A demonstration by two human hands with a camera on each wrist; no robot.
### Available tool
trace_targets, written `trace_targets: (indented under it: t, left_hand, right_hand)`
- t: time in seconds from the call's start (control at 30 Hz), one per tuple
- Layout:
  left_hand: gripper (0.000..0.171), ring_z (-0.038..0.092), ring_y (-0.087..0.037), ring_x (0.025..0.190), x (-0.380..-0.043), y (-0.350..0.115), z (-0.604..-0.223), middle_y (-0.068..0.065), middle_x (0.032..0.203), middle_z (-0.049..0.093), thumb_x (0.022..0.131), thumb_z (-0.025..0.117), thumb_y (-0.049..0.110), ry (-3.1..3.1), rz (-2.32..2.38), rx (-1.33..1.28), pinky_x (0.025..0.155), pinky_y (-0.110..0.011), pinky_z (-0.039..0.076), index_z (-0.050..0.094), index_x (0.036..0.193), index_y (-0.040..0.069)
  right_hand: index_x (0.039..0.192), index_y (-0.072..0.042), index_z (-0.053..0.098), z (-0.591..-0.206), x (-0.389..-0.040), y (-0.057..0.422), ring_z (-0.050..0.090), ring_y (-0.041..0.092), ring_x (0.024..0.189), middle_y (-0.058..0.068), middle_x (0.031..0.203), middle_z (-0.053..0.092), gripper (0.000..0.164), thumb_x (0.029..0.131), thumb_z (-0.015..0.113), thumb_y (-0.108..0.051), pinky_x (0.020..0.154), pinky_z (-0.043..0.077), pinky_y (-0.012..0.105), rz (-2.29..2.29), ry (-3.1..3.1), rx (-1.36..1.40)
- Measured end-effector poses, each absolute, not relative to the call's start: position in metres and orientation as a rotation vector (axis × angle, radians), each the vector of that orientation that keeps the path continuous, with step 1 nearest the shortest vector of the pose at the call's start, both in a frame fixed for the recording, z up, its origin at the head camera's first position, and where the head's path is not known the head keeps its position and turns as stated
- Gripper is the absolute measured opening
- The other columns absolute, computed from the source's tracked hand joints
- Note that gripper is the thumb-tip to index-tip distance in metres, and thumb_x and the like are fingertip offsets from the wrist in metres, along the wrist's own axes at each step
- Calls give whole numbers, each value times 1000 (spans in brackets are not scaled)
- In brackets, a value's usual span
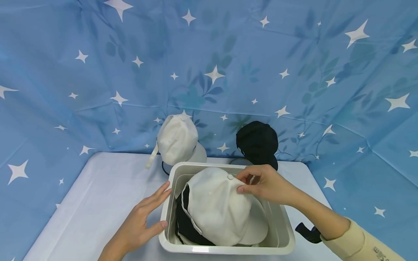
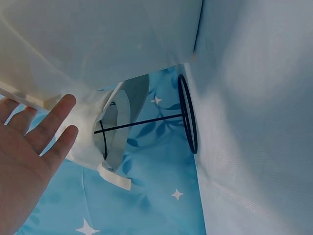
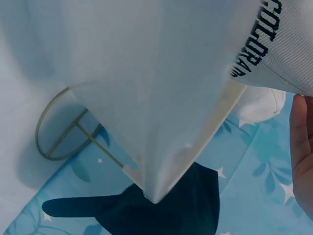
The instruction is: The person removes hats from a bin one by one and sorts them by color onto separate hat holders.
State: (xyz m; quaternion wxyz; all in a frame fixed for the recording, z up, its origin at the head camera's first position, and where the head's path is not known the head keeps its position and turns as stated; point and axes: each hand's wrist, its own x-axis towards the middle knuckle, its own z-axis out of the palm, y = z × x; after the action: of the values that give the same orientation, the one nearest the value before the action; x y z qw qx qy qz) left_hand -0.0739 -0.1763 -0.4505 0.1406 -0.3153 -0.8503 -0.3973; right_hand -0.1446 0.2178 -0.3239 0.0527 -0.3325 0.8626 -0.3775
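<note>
A white baseball cap (image 1: 217, 206) lies on top in a light grey plastic bin (image 1: 228, 250), its brim toward the right. Dark lettering shows on it in the right wrist view, where my fingers are at its edge. My right hand (image 1: 266, 185) pinches the crown near the top button with thumb and fingers. Beneath this cap, black fabric (image 1: 191, 226) pokes out on the left side. With fingers spread, my left hand (image 1: 140, 217) rests its fingertips at the bin's left rim; the left wrist view shows this hand (image 2: 29, 152) beside the bin wall.
Behind the bin, another white cap (image 1: 177, 139) with a hanging strap sits on a black wire stand (image 2: 146, 121). A black cap (image 1: 258, 141) is on a second stand (image 3: 100, 144) at the back right. A blue star-patterned cloth (image 1: 209, 90) surrounds the white table (image 1: 114, 188).
</note>
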Motion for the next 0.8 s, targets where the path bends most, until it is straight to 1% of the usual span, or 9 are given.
trace_targets:
  t: [0.1,0.17,0.3,0.43,0.67,0.8]
  left_hand:
    - [75,43,-21,149,-74,-177,-451,-9,167,37,88,76,14,-2455,-1157,-911,114,-28,38,48,157,9]
    - [74,43,-21,148,-74,-177,-451,-9,167,38,88,76,15,-2456,-1156,-910,114,-30,39,49,157,9]
    - [74,44,-20,148,-74,-177,-450,-9,167,37,88,75,15,-2460,-1136,-905,112,-34,42,48,157,10]
    - [75,43,-21,149,-75,-178,-449,-8,168,37,88,75,15,-2449,-1140,-904,112,-36,42,48,158,10]
    - [76,45,-21,147,-75,-177,-450,-6,168,38,88,75,17,-2465,-1140,-891,108,-44,46,47,159,15]
    - [75,45,-22,147,-75,-177,-451,-8,167,38,88,75,16,-2447,-1165,-900,110,-39,45,48,158,10]
  right_hand:
    - [104,-28,79,-319,-144,217,65,12,83,-13,90,71,18,87,86,-24,71,57,33,-1157,2633,-1009]
    - [104,-28,79,-316,-145,216,65,11,84,-14,90,71,20,86,86,-23,71,57,33,-1158,2645,-1019]
    - [105,-24,80,-310,-147,214,64,11,83,-14,91,70,20,86,86,-19,72,56,32,-1152,2670,-1063]
    - [107,-21,80,-303,-149,212,64,10,84,-14,93,71,20,88,84,-17,72,56,31,-1148,2678,-1120]
    - [108,-19,80,-289,-151,210,64,10,84,-15,92,70,23,87,84,-12,71,56,29,-1135,2704,-1178]
    - [111,-20,79,-278,-151,208,64,10,82,-14,92,70,25,88,84,-11,70,56,31,-1119,2721,-1180]
